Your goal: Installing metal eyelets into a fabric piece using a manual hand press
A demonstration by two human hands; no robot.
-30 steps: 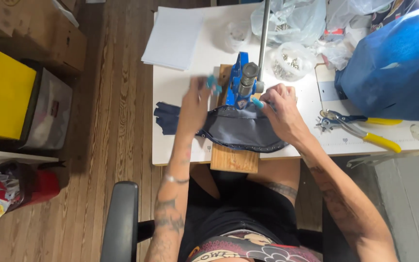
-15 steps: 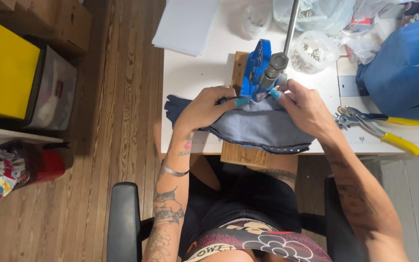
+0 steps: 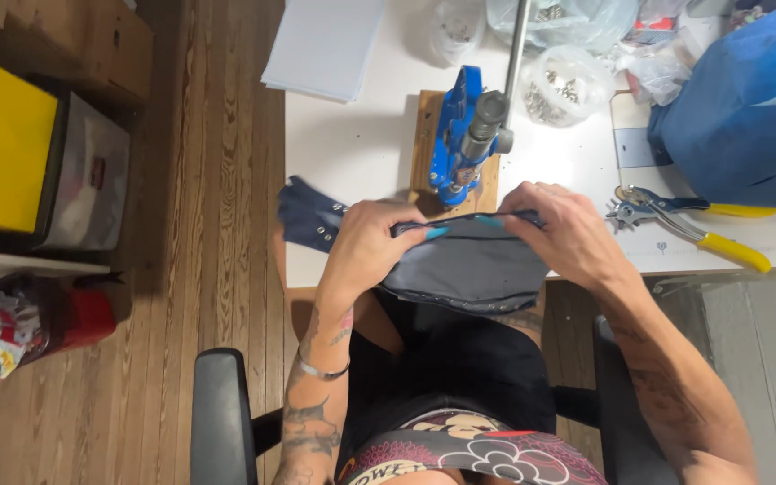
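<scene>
Both hands raised side by side, left hand (image 3: pixel 365 247) and right hand (image 3: pixel 568 235) with fingers curled closed, forearms angled inward.

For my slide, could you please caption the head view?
Both hands hold grey fabric before a blue press.

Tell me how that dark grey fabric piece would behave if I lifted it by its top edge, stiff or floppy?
Probably floppy: the dark grey fabric piece sags over the table edge below where the left hand and right hand pinch it. It looks thin, so likely light. The small studs along its lower hem may add a little weight.
</scene>
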